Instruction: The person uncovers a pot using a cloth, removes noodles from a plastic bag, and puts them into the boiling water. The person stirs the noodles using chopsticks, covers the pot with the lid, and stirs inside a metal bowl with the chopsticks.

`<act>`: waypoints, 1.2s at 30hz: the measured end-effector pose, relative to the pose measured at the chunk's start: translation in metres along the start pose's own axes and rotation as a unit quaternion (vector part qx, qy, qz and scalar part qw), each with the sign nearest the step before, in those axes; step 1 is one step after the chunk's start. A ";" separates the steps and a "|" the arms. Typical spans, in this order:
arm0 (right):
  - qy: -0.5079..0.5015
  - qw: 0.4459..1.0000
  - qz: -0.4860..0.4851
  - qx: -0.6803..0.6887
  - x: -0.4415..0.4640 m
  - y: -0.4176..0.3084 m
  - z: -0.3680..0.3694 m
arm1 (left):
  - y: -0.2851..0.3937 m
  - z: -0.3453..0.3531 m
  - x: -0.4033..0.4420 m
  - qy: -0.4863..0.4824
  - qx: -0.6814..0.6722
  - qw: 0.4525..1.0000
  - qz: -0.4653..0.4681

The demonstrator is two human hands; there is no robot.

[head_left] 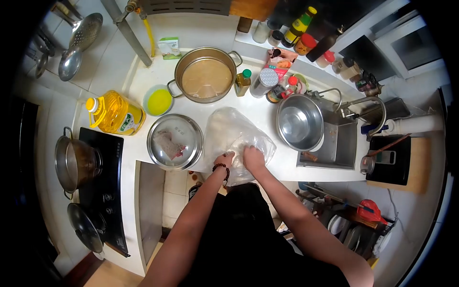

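Translucent plastic, wrinkled and pale, making up a large bag [229,126]. Lies spread on the white counter [285,165], straight ahead of the body, near end at the front edge. Gripped at that near part from two sides. On the left, fingers of the left hand [224,160] curled in on a fold of the plastic, with a dark beaded bracelet [221,166] at the wrist. Just beside, not touching it, the right hand [253,158] drawn into a loose fist around another bunch, fingertips hidden. Cannot tell what the bag contains.

Just left of the bag, a round steel pan [190,131] with a piece of pale, pinkish meat [168,145]. Behind that, a bowl [147,95] of bright yellow liquid [159,102], then a big yellow oil jug [119,115] near the black stovetop [107,167]. Beyond the bag, a wide two-handled pot [181,76] holding cloudy tan liquid [205,76], and next to it a green-capped bottle [242,83]. To the right, a shiny metal basin [299,117] at the left side of the sink [343,152]. Up on the sill, a yellow-capped bottle [297,31] among jars.
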State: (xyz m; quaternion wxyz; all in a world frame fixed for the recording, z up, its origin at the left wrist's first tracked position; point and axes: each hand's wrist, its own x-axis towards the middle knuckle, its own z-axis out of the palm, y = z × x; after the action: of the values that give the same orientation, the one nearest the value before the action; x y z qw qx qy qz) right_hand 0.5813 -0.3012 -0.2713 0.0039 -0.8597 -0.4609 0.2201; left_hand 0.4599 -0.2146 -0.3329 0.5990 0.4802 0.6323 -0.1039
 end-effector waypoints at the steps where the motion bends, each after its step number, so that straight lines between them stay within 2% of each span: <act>1: 0.001 1.000 0.003 0.001 0.003 0.003 0.000 | 0.003 0.000 -0.003 -0.025 -0.075 0.996 -0.031; 2: 0.039 0.999 -0.012 0.036 0.006 0.006 0.000 | 0.007 -0.001 -0.005 -0.050 -0.149 0.986 -0.062; 3: 0.075 0.994 -0.027 0.070 0.008 0.009 -0.001 | 0.001 0.005 0.008 -0.052 -0.146 0.986 -0.062; 4: 0.073 0.995 -0.023 0.070 0.009 0.012 0.000 | -0.013 0.015 0.031 -0.054 -0.108 0.992 -0.040; 6: -0.025 0.989 -0.013 0.146 0.019 0.019 0.009 | -0.022 0.021 0.042 -0.055 -0.068 0.996 -0.016; 10: 0.012 0.984 -0.024 0.177 0.033 0.037 0.023 | 0.005 0.014 0.004 -0.063 -0.109 0.991 -0.039; 12: -0.175 0.927 0.023 0.332 0.042 0.045 0.016 | 0.019 0.008 -0.013 -0.062 -0.109 0.990 -0.063; 13: -0.177 0.926 0.022 0.333 0.040 0.042 0.017 | 0.021 0.005 -0.014 -0.070 -0.118 0.989 -0.055; 15: -0.148 0.846 0.024 0.511 0.032 0.038 0.022 | 0.019 0.007 -0.017 -0.077 -0.128 0.988 -0.049; 17: -0.139 0.843 -0.013 0.519 0.033 0.043 0.026 | 0.015 0.013 -0.019 -0.106 -0.327 0.938 -0.035; 18: -0.133 0.841 -0.030 0.524 0.034 0.045 0.032 | 0.011 0.013 -0.016 -0.103 -0.325 0.939 -0.036; 20: -0.153 0.815 -0.044 0.557 0.037 0.051 0.041 | 0.007 0.012 -0.011 -0.224 -0.409 0.885 -0.004; 22: -0.179 0.792 -0.041 0.582 0.036 0.047 0.018 | 0.007 0.013 -0.008 -0.252 -0.423 0.871 -0.001; 24: -0.058 0.919 -0.022 0.389 0.029 0.038 -0.021 | 0.007 0.014 -0.005 -0.278 -0.437 0.855 0.001; 25: -0.059 0.919 -0.022 0.389 0.033 0.041 -0.028 | 0.007 0.016 -0.003 -0.273 -0.451 0.850 -0.012; 27: -0.142 0.886 0.073 0.436 0.036 0.048 -0.038 | 0.001 0.021 -0.002 -0.267 -0.465 0.843 -0.030; 28: -0.142 0.886 0.074 0.435 0.031 0.046 -0.047 | 0.000 0.023 0.000 -0.260 -0.474 0.841 -0.019; 30: -0.016 0.972 0.031 0.232 0.018 0.043 -0.060 | -0.001 0.026 0.000 -0.253 -0.481 0.839 -0.009; 33: -0.020 0.987 -0.011 0.161 0.009 0.050 -0.043 | 0.002 0.031 0.000 -0.244 -0.483 0.841 -0.014; 36: -0.064 0.981 -0.016 0.181 0.017 0.051 -0.018 | 0.002 0.033 0.001 -0.242 -0.460 0.854 -0.033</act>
State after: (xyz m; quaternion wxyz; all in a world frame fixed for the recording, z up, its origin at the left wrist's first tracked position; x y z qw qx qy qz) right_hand 0.6368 -0.3140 -0.2719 0.1339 -0.8216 -0.4262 0.3541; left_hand 0.4834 -0.2361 -0.3415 0.8817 0.0881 0.4588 0.0659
